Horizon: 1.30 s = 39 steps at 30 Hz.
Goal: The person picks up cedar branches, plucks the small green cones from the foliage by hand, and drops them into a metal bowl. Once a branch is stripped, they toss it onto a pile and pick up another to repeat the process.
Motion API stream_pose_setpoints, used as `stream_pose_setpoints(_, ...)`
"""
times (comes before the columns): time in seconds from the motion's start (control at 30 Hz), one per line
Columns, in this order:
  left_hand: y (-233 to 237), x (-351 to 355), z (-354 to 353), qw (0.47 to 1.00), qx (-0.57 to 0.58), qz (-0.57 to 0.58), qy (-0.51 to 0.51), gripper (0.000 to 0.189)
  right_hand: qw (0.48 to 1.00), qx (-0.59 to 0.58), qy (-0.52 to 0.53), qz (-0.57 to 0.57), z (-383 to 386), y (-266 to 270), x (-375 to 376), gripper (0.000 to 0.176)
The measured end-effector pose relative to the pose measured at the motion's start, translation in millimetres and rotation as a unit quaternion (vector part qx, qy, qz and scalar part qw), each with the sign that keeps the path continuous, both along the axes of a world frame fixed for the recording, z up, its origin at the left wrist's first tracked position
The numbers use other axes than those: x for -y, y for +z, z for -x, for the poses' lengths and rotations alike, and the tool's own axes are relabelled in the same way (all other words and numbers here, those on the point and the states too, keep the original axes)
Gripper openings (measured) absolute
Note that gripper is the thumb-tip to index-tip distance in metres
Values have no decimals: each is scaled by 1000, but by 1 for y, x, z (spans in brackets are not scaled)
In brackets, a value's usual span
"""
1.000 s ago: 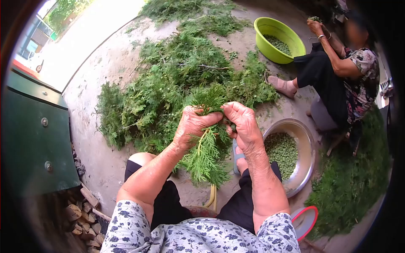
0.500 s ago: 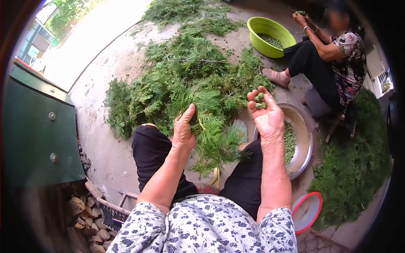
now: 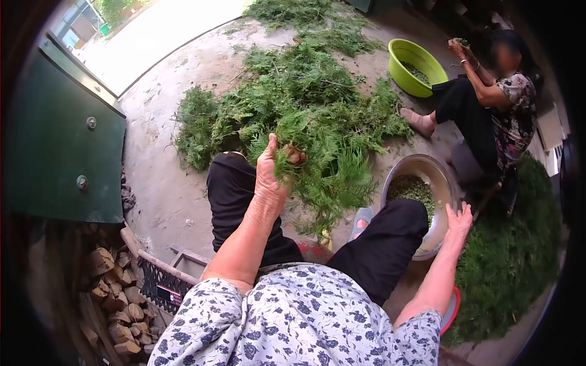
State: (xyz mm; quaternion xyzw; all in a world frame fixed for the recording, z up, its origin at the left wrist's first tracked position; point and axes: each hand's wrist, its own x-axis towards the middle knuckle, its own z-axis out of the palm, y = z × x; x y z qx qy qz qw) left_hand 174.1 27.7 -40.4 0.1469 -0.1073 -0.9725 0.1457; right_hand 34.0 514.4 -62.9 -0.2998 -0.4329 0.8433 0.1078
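Observation:
My left hand (image 3: 273,168) is closed around a leafy green conifer branch (image 3: 332,183), whose feathery sprays hang over the gap between my knees. My right hand (image 3: 459,221) is at the right rim of a metal basin (image 3: 450,186), fingers apart, with nothing seen in them. Many small green cones (image 3: 414,191) lie inside that basin, partly covered by my right knee. Just beyond my left hand spreads a large heap of cut green branches (image 3: 305,91) on the floor.
Another person (image 3: 488,97) sits at the right, hands raised, beside a lime-green tub (image 3: 426,87) of cones. More greenery (image 3: 506,268) lies at the right. A red-rimmed container (image 3: 452,311) is partly behind my right arm. Split firewood (image 3: 119,299) and a green panel (image 3: 64,134) are at the left.
My right hand has swung right and down to the basin and opened; the green cones it held no longer show in it. My left hand still grips the branch. The view has shifted.

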Motion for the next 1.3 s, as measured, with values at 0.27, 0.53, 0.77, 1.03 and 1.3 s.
stream_pose_setpoints(0.27, -44, 31, -9, 954, -254, 19, -156, 21, 982, -60, 141, -108, -11, 0, 22, 37)
stream_pose_setpoints(0.53, -42, 43, -20, 949, -263, -1, -175, 21, 786, -185, 323, -494, -36, 32, 165, 21)
stream_pose_setpoints(0.77, -29, 39, -32, 945, -251, -16, -210, 22, 422, -292, 393, -763, -47, 22, 208, 40)
stream_pose_setpoints(1.03, 9, 31, -7, 982, -160, 98, 20, 29, 490, -287, 612, -550, -52, 31, 182, 17)
stream_pose_setpoints(1.3, 48, 108, 10, 987, -160, 21, 10, 25, 512, -242, 532, -629, -40, 31, 139, 17)
